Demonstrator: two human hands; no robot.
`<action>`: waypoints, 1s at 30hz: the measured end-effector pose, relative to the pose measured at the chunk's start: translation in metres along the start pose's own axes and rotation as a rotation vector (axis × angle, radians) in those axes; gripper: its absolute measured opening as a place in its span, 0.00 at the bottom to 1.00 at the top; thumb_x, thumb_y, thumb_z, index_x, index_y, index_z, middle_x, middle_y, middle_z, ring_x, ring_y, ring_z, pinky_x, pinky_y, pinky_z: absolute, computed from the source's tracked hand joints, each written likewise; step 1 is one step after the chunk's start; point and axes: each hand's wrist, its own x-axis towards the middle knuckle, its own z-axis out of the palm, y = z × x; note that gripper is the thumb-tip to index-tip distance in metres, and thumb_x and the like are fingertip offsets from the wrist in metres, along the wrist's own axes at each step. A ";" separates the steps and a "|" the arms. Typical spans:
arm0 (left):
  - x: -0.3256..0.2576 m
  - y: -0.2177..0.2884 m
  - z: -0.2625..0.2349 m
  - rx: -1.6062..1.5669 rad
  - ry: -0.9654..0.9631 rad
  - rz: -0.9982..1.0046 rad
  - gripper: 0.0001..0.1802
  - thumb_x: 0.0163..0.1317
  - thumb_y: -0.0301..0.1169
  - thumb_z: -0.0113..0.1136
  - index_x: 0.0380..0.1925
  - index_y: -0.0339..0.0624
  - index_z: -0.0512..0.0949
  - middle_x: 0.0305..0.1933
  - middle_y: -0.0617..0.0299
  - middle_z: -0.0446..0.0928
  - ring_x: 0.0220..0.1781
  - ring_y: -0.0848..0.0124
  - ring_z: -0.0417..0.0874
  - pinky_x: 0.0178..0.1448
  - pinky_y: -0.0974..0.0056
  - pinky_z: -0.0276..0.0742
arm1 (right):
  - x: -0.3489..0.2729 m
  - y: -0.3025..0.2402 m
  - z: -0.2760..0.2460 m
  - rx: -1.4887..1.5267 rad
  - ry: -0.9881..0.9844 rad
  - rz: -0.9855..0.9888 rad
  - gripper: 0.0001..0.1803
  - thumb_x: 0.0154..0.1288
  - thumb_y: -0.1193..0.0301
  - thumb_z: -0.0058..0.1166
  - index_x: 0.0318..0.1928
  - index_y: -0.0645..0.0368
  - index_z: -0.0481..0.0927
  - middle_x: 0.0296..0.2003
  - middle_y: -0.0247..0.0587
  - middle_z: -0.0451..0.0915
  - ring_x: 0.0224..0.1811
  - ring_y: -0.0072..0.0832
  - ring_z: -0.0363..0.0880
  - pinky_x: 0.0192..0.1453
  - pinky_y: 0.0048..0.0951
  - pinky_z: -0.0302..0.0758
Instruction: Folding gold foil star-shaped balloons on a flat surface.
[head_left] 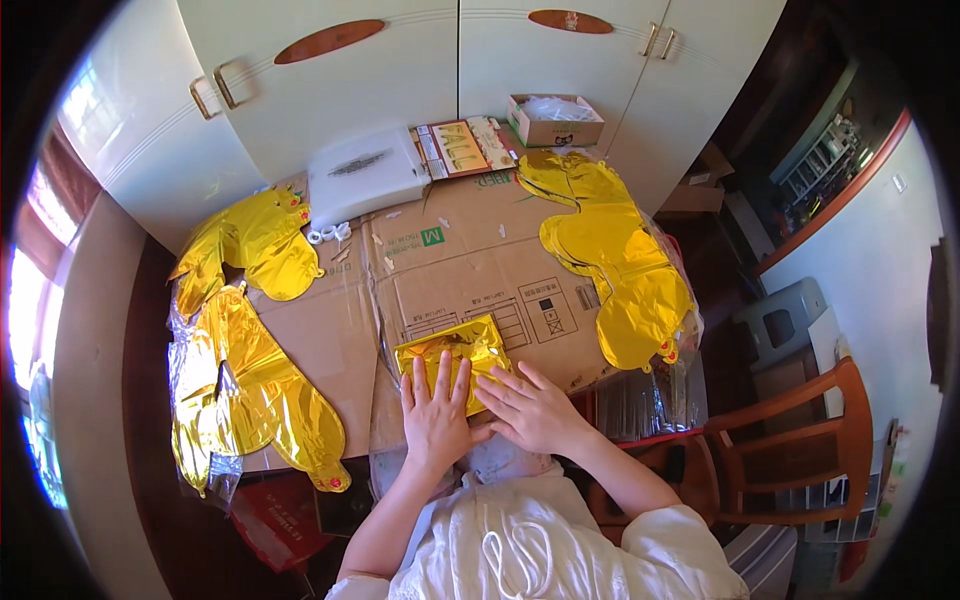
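A folded gold foil balloon [462,343] lies as a flat rectangle near the front edge of the cardboard sheet [470,245]. My left hand [437,418] rests over its near side, palm down with the fingers spread. Beside it, my right hand [538,408] is also flat, its fingertips on the foil's near right part and its thumb close to the left hand. Neither hand grips anything. Unfolded gold foil balloons are spread out at the left [245,390] and the right [625,270].
At the back are a white flat packet [365,175], a printed card pack [455,150] and a small carton [556,122] with clear plastic inside. White rolls [328,233] sit near the left foil. A wooden chair [800,435] stands at the right, and cabinet doors [350,85] rise behind.
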 end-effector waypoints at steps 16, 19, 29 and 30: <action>-0.009 -0.010 -0.006 -0.012 -0.074 0.127 0.54 0.42 0.49 0.74 0.71 0.51 0.61 0.76 0.59 0.57 0.78 0.46 0.52 0.77 0.39 0.47 | -0.033 0.010 0.021 -0.191 0.154 -0.145 0.16 0.62 0.70 0.54 0.50 0.52 0.83 0.53 0.32 0.82 0.60 0.27 0.78 0.67 0.41 0.67; -0.014 -0.015 -0.011 -0.044 -0.079 0.184 0.49 0.46 0.45 0.72 0.69 0.48 0.62 0.76 0.59 0.58 0.78 0.47 0.53 0.77 0.39 0.48 | -0.033 0.012 0.025 -0.124 0.254 -0.156 0.13 0.62 0.69 0.55 0.46 0.50 0.84 0.49 0.29 0.84 0.58 0.23 0.78 0.64 0.39 0.68; -0.039 -0.076 -0.027 -0.113 -0.012 0.413 0.31 0.54 0.39 0.66 0.59 0.47 0.74 0.69 0.61 0.70 0.73 0.58 0.66 0.75 0.47 0.59 | -0.021 0.016 0.024 0.004 0.312 -0.192 0.06 0.62 0.71 0.58 0.40 0.52 0.81 0.43 0.29 0.84 0.55 0.22 0.81 0.72 0.43 0.63; -0.040 -0.079 -0.027 -0.121 0.002 0.437 0.29 0.54 0.38 0.66 0.58 0.47 0.75 0.68 0.61 0.71 0.73 0.59 0.66 0.75 0.47 0.59 | -0.020 0.016 0.023 0.033 0.325 -0.192 0.06 0.62 0.72 0.59 0.40 0.52 0.81 0.42 0.30 0.84 0.55 0.22 0.81 0.72 0.44 0.63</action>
